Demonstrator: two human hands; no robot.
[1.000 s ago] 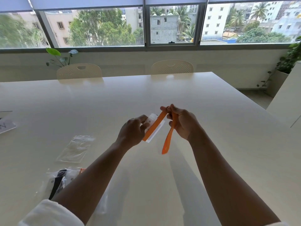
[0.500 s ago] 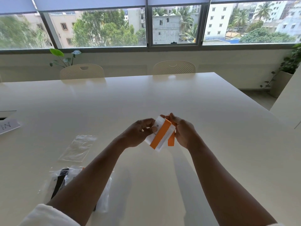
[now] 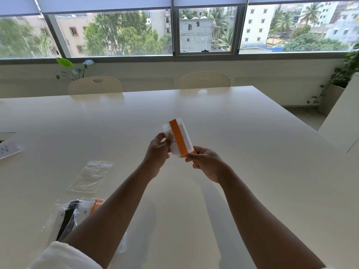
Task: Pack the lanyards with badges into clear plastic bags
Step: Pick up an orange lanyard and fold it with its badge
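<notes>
Leftmost, at the table's (image 3: 242,123) edge, a white paper sheet (image 3: 7,150) with dark lettering, partly cut off by the frame. Further right, an empty clear bag (image 3: 90,176) lying flat on the tabletop, well apart from both hands. Nearer the body, just below that bag, a cluster of filled bags (image 3: 73,214) holding a black strap and an orange one, partly hidden behind the left forearm. At the bottom, a white sleeve (image 3: 62,257) pushed up the left arm. Raised above the middle of the table, the left hand (image 3: 158,150), fingers curled, thumb and fingertips pinching the left edge of a white badge (image 3: 177,138). Wrapped lengthwise round that badge, an orange lanyard (image 3: 179,139), its band running from the top edge down to the lower corner. Held tilted in the air, the badge, between the 2 hands, off the tabletop. Just right of it, the right hand (image 3: 206,165), fingers curled, gripping the lower end of the lanyard at the badge's bottom corner. Beyond the far edge, 2 pale chairs (image 3: 95,85) beneath a wide window, a leafy plant (image 3: 71,68) behind the left one. Far right, a potted plant (image 3: 343,74) by the wall.
</notes>
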